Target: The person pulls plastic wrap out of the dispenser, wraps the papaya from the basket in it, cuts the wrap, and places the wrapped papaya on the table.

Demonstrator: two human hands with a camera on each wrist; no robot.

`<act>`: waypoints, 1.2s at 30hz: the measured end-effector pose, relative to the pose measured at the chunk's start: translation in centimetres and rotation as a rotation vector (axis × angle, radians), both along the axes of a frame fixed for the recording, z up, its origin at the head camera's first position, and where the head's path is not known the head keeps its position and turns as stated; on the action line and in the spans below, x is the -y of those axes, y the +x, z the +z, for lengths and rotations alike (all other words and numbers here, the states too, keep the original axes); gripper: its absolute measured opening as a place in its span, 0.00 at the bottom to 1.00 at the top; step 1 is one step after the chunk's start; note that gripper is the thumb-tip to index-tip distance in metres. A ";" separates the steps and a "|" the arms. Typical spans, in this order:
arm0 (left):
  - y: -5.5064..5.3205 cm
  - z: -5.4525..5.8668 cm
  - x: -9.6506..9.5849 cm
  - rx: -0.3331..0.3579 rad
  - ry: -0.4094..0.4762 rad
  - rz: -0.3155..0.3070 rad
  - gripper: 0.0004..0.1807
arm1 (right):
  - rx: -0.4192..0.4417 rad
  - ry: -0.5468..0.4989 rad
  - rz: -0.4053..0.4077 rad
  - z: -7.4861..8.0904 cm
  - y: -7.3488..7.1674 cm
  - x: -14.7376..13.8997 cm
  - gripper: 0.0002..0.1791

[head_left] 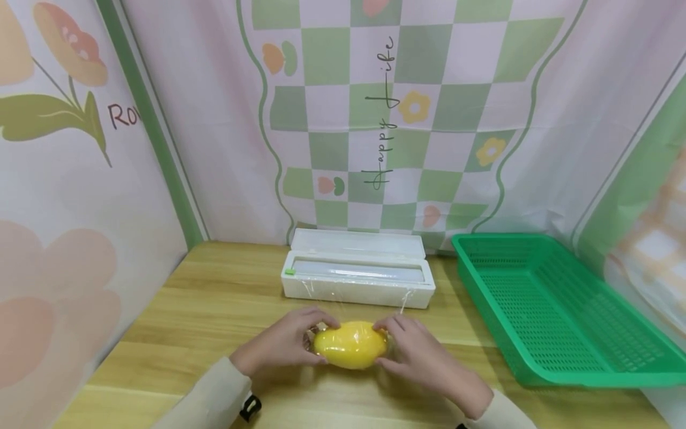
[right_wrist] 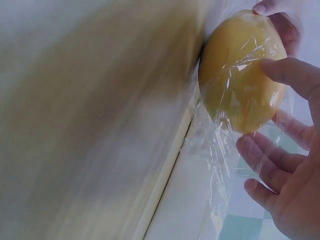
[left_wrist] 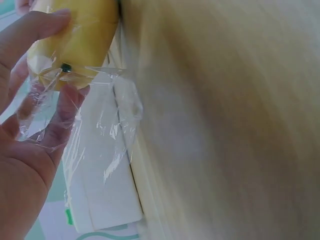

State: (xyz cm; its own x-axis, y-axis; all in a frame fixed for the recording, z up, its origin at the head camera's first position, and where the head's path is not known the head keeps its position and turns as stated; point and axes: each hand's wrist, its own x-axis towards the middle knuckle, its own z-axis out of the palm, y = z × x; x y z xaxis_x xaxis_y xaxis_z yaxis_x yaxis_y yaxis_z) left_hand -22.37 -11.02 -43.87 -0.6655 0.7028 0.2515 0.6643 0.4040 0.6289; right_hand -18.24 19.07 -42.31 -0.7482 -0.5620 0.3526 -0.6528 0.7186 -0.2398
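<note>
A yellow mango (head_left: pixel 351 344), wrapped in clear cling film, is between both hands over the wooden table. My left hand (head_left: pixel 292 339) holds its left end, thumb on the near side and fingers at the far side. At the opposite end, my right hand (head_left: pixel 415 354) grips it the same way. In the left wrist view, loose cling film (left_wrist: pixel 117 135) hangs off the mango's end, across the fingers, with a small dark spot showing at the tip. Wrinkled film (right_wrist: pixel 217 175) also trails below the mango in the right wrist view.
Behind the hands stands a white cling film dispenser (head_left: pixel 354 292) with its lid raised, a film roll (head_left: pixel 359 271) inside and a green slider (head_left: pixel 290 271) at its left. A green plastic basket (head_left: pixel 605 379) occupies the right side. Printed curtains border the wooden table (head_left: pixel 214 298).
</note>
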 end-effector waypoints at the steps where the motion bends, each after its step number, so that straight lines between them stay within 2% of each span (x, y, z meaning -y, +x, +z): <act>1: 0.0 -0.1 0.0 -0.001 0.004 -0.004 0.34 | 0.003 0.001 -0.004 0.0 0.1 0.0 0.29; 8: -0.1 -0.3 0.0 -0.006 0.030 -0.024 0.34 | 0.057 -0.035 -0.018 -0.3 0.5 -0.2 0.30; 15: -0.3 0.0 -0.1 0.064 0.083 -0.035 0.34 | 0.218 -0.148 0.018 -0.3 0.0 -0.6 0.33; 22: -0.4 0.1 -0.2 0.137 0.106 -0.024 0.33 | 0.218 -0.181 0.102 -0.3 -0.8 -1.4 0.29; 28: -1.2 -0.4 -0.3 0.223 0.103 0.010 0.32 | 0.374 -0.216 0.094 -0.5 -1.6 -1.6 0.27; 31: -1.7 -0.6 -0.2 0.235 0.082 0.027 0.32 | 0.448 -0.241 0.080 -0.5 -2.1 -1.7 0.27; 36: -2.4 -0.8 0.0 0.251 0.056 0.035 0.31 | 0.456 -0.252 0.065 -0.5 -2.8 -1.9 0.22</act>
